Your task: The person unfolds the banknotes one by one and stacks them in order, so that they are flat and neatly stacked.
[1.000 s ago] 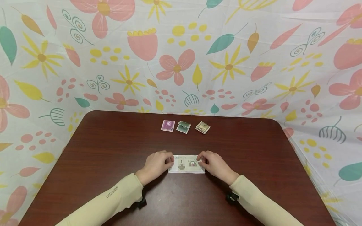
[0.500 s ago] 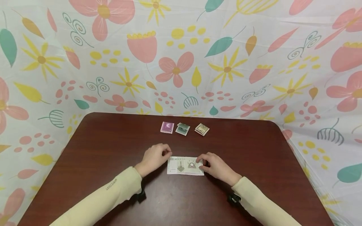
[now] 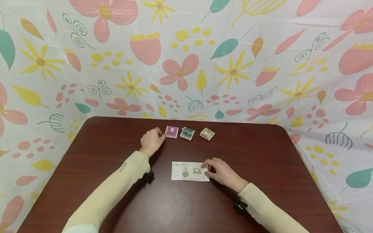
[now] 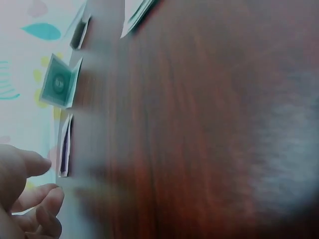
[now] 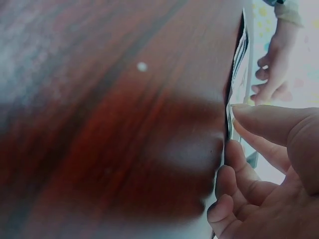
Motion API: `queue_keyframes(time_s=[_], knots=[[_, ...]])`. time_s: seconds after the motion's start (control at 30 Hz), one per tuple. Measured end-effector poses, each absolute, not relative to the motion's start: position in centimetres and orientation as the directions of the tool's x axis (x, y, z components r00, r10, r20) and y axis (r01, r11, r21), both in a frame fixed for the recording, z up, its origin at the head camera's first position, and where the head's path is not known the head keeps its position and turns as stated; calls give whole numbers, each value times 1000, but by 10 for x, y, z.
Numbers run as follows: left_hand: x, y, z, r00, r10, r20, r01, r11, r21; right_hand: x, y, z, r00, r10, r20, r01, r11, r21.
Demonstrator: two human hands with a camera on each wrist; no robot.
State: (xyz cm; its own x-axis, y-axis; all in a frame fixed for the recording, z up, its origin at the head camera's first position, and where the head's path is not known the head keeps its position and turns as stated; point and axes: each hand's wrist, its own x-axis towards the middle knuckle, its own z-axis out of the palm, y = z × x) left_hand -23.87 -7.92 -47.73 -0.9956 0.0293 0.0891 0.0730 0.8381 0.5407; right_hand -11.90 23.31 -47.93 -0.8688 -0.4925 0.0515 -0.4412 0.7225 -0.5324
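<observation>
A pale banknote [image 3: 186,171] printed with a "1" lies flat near the middle of the table, its layered edge visible in the right wrist view. My right hand [image 3: 222,171] pinches its right end, thumb on the near side. Farther back, my left hand [image 3: 152,140] reaches to a folded purple banknote [image 3: 172,132]. Its fingertips are right at that note's left edge; in the left wrist view the thumb [image 4: 37,164] and fingers are spread apart, with nothing between them. A folded green banknote [image 3: 187,133] stands partly unfolded to the right of the purple one.
A folded tan banknote [image 3: 207,133] lies at the right end of the back row. The dark wooden table [image 3: 116,129] has rounded back corners and meets a flower-printed cloth [image 3: 180,48] behind it.
My left hand has left the pale banknote's left end and moved back to the purple folded banknote. The right hand has stayed at the pale banknote's right end.
</observation>
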Motion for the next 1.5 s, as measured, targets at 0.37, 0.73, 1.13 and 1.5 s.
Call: queue_keyframes(time_s=[0.37,0.73,1.13,1.5], knots=[[-253,-67,-483,-998,-56,10,-45,883,467,-118,231,-479,-863,-502,54,-452,719,-529],[-257,-59,-484,-997,-71,-10,-66,862,502,-117,232,-475,-864,-501,51,-448,718,-532],[-255,-58,-483,-997,-71,-3,-61,833,550,-118,233,-476,-861,-505,55,-455,719,-524],[-249,-68,-488,-994,-104,21,-62,735,675,-118,233,-476,-859,-509,50,-458,722,-518]])
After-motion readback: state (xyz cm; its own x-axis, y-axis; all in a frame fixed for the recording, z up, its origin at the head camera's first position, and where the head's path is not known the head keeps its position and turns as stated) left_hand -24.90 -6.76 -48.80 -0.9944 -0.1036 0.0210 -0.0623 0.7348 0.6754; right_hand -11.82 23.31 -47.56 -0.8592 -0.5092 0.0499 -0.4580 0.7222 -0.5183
